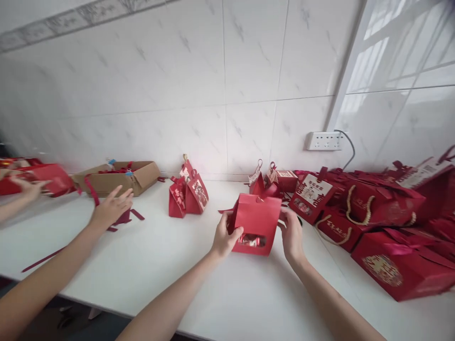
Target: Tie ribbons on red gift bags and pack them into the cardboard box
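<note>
A red gift box [258, 215] with a small window near its bottom stands upright on the white table in front of me. My left hand [226, 237] grips its left side, thumb across the front and fingers round the edge. At the upper right edge of the box, my right hand [292, 232] is closed, its fingertips partly hidden behind the box. Dark red ribbon [272, 191] shows at the top, and another ribbon end [224, 210] sticks out to the left. Through the window, red and white wrapped contents [253, 240] are visible.
Small red gift boxes [196, 194] stand by the wall. Many red boxes [405, 260] crowd the right side. An open cardboard carton [142, 177] holds ribbons. Other people's hands [112, 208] work at the left. A power strip [324, 140] hangs on the wall.
</note>
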Demonstrator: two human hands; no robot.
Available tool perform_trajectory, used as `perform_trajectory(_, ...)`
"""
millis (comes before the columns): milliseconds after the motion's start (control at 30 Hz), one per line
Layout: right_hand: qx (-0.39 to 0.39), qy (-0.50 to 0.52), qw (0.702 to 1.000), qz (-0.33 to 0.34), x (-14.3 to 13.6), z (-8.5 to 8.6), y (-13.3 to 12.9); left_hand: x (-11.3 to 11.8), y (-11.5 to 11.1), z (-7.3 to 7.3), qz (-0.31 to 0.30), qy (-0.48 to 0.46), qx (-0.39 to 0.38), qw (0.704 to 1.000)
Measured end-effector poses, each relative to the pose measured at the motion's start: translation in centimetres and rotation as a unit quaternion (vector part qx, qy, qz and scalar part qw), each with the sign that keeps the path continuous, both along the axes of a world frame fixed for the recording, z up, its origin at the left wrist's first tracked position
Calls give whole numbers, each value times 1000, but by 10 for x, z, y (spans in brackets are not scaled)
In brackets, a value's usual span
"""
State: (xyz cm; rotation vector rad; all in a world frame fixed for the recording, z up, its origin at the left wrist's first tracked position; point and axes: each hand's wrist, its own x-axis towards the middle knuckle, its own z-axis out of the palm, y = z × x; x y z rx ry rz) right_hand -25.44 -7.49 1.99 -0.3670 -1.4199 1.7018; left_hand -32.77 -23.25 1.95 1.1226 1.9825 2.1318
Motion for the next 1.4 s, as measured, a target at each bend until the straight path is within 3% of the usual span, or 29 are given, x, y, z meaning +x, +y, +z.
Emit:
perform_trajectory(100, 108, 12, 994, 3, 11, 16, 7, -8, -4, -5, -115, -2, -45, 992)
perform_trajectory(200, 234, 14, 972, 36, 23, 32, 3, -15, -9, -2, -157, 25, -94, 983)
perform_trajectory(333, 276, 3, 961, 26, 31, 42, -12, -15, -16, 12, -196, 61, -160, 965)
perform_trajectory(400, 283, -4, 959, 11, 31, 43, -17, -12, -17, 24, -174, 67, -94, 978)
perform_trajectory(500, 281, -9, 960, 0, 30, 42, -20, -2, -11, 46, -55, 87, 21, 994)
perform_trajectory(633, 283, -6, 959, -14, 26, 39, -18, 14, 11, 62, -8, 142, -29, 989)
perform_trajectory(900, 350, 5, 937, -13, 29, 52, -15, 25, 26, 38, 86, 90, 58, 991)
perform_trajectory(1100, 395, -9, 918, 18, 29, 65, -14, 24, 25, 38, 64, 89, 38, 993)
perform_trajectory(1400, 354, -11, 935, 27, 38, 53, -12, 29, 27, 36, 69, 67, 21, 995)
